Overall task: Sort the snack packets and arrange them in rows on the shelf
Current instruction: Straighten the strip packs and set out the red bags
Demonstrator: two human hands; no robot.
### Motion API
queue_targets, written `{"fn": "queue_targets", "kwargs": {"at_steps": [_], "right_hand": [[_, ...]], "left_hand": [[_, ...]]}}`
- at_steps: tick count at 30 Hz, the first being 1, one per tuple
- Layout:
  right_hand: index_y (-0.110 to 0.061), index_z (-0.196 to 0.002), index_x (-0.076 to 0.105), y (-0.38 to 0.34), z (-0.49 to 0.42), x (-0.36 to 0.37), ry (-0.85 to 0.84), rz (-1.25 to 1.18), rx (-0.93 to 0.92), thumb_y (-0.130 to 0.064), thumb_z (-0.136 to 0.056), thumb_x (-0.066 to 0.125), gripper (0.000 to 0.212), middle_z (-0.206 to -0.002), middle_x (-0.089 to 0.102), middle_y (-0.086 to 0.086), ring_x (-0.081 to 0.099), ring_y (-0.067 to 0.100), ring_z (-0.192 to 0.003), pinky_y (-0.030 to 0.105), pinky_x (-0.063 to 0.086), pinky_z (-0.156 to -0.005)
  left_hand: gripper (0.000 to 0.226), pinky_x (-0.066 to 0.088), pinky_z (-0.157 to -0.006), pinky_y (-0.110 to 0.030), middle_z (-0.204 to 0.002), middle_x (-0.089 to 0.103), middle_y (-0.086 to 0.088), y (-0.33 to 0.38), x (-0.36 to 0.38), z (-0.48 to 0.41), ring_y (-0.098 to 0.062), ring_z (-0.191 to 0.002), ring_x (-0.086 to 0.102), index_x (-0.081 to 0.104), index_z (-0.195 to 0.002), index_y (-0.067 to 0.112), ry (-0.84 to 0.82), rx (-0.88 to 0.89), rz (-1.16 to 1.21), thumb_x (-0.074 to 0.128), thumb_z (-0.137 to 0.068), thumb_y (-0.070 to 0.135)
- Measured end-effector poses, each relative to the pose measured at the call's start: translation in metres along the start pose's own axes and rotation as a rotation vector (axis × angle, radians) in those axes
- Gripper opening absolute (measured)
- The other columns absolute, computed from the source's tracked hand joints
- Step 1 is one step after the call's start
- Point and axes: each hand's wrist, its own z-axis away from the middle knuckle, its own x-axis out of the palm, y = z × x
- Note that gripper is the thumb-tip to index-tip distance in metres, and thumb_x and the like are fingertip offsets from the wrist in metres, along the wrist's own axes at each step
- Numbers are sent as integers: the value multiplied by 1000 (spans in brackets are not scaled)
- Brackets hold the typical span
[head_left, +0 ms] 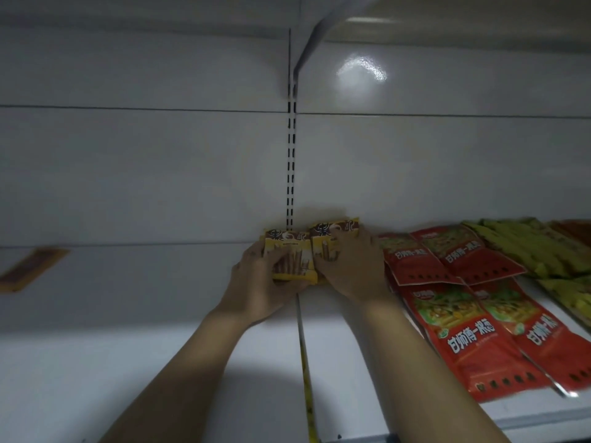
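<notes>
Left hand [256, 282] and right hand [351, 266] each grip yellow packets [292, 251], side by side at the back of the shelf [160, 346]. Red packets [454, 314] and green packets [527, 247] look lined up already; a stray packet [28, 266] far left probably needs sorting.

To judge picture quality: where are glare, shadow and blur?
Head view: glare on the back panel, upper right; the left is dim, its lone packet blurred; the arms shadow the shelf; the yellow packets in the left hand and right hand look sharper.

Before me the white shelf [153, 318] bore yellow-brown packets [292, 251] at its back, red packets [460, 318] rightward, green packets [527, 247] beyond, a lone packet [30, 266] far left.
</notes>
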Motion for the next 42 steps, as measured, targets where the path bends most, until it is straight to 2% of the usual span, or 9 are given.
{"fn": "queue_targets", "kwargs": {"at_steps": [11, 13, 16, 22, 26, 32, 36, 39, 42], "right_hand": [[-8, -134, 58, 1, 12, -35, 220, -341, -42, 2, -90, 51, 46, -138, 50, 16, 47, 33, -125, 27, 34, -100], [-12, -130, 62, 6, 19, -50, 178, -400, -8, -1, -91, 53, 41, -135, 54, 13, 53, 29, -120, 13, 33, -88], [-15, -120, 69, 13, 44, -58, -44, -270, -40, -4, -87, 57, 37, -126, 63, 10, 60, 26, -111, 17, 37, -78], [-17, -109, 71, 21, 100, -55, -47, 80, -63, -26, -90, 56, 25, -116, 63, 12, 58, 34, -106, 34, 46, -83], [-31, -119, 65, 24, 131, -55, -127, 28, -192, -44, -93, 51, 32, -129, 57, 1, 51, 25, -117, 37, 42, -95], [-27, -121, 62, 30, 127, -54, -194, 175, -188, -45, -99, 41, 36, -131, 57, 4, 45, 26, -120, 37, 35, -95], [-25, -120, 62, 23, 106, -60, -142, 163, -237, -41, -97, 46, 33, -123, 60, 8, 51, 31, -118, 37, 40, -92], [-21, -132, 55, 13, 71, -61, -160, 195, -238, -43, -96, 47, 43, -130, 55, 12, 52, 33, -118, 36, 46, -89], [-17, -127, 57, -5, 39, -55, -270, 176, -192, -51, -98, 37, 49, -127, 57, 14, 57, 34, -113, 34, 45, -77]], "left_hand": [[66, 25, -102, -40, -152, 37, -1, 36, -21, 17, -27, -133, 32, 52, -138, 34, 161, -64, -130, 67, -80, 61], [69, 25, -100, -38, -150, 40, 2, 43, -31, 36, -24, -130, 32, 53, -135, 38, 158, -61, -140, 58, -75, 71], [64, 31, -93, -38, -138, 48, 9, 55, -35, 71, -21, -118, 40, 58, -124, 45, 100, -6, -302, 52, -72, 79], [64, 29, -96, -37, -131, 51, 7, 64, -20, 116, -18, -120, 41, 44, -137, 51, -126, -75, -337, 49, -79, 77], [67, 26, -96, -37, -132, 49, 8, 65, -19, 128, -16, -123, 38, 41, -138, 52, -159, -92, -344, 45, -78, 81], [63, 15, -114, -49, -162, 14, -3, 60, -30, 117, -20, -149, 4, 43, -135, 50, -338, -110, -266, 50, -78, 77], [77, 32, -110, -51, -147, 40, 0, 65, -46, 82, -27, -138, 33, 48, -135, 40, -305, -114, -242, 43, -71, 83], [69, 40, -105, -48, -141, 44, -8, 59, -52, 41, -33, -130, 43, 41, -143, 32, -128, -244, -198, 59, -84, 62], [68, 40, -105, -50, -142, 44, -16, 41, -50, 8, -41, -128, 45, 33, -148, 34, -205, -315, -154, 54, -90, 61]]}}
